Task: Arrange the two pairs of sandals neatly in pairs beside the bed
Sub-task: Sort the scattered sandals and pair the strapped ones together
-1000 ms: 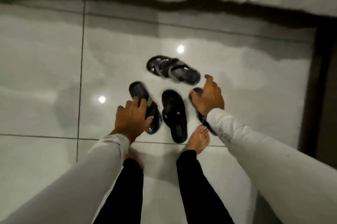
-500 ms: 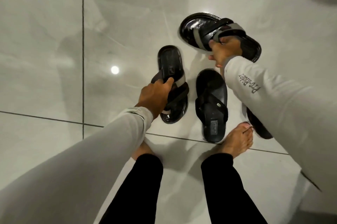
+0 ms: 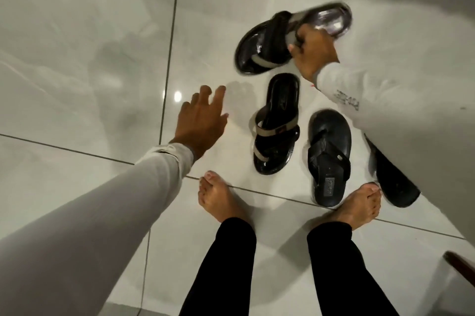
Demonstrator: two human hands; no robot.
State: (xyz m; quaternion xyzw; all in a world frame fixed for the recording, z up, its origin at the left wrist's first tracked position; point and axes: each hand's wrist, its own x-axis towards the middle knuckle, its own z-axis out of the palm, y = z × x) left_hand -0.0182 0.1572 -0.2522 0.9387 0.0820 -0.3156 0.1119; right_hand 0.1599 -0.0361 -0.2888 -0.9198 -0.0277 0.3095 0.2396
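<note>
My right hand [image 3: 312,52] grips the strap of a glossy black sandal with tan straps [image 3: 262,46], which is tilted and blurred above the floor. Its mate [image 3: 276,125] lies flat on the tile below it, toe toward me. To the right lies a matte black thong sandal [image 3: 329,156]; the second matte black sandal [image 3: 393,182] is half hidden under my right sleeve. My left hand [image 3: 200,123] hovers open over the floor, left of the tan-strapped sandal, touching nothing.
Glossy white floor tiles [image 3: 90,58] with dark grout lines spread to the left and ahead. My bare feet [image 3: 221,200] stand just below the sandals. A dark wooden corner [image 3: 460,267] shows at the lower right edge. The bed is out of view.
My left hand let go of the tan-strapped sandal and drew away to the left. My right hand turned and raised the other tan-strapped sandal. The camera tipped lower.
</note>
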